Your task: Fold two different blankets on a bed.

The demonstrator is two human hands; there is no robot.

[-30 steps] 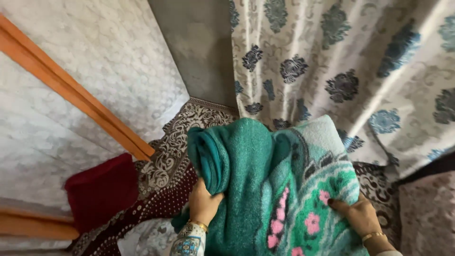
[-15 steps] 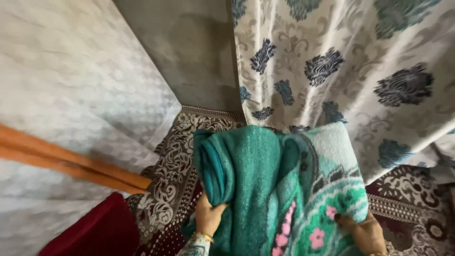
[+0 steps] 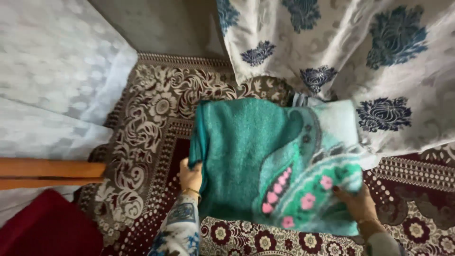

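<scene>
A folded teal blanket [image 3: 265, 156] with pink flowers is held above the maroon patterned carpet [image 3: 151, 123]. The left hand [image 3: 190, 174] grips its left edge, fingers curled closed; the right hand [image 3: 356, 204] clasps the lower right corner. A cream curtain [image 3: 360, 61] with blue flowers hangs just behind.

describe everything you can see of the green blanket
The green blanket looks thick and fuzzy, folded into a bulky rectangle. It is mostly plain teal, with a paler mint side bearing a curved pattern and pink flowers. It is held above the patterned carpet, left hand gripping its left edge, right hand its lower right corner.
</scene>
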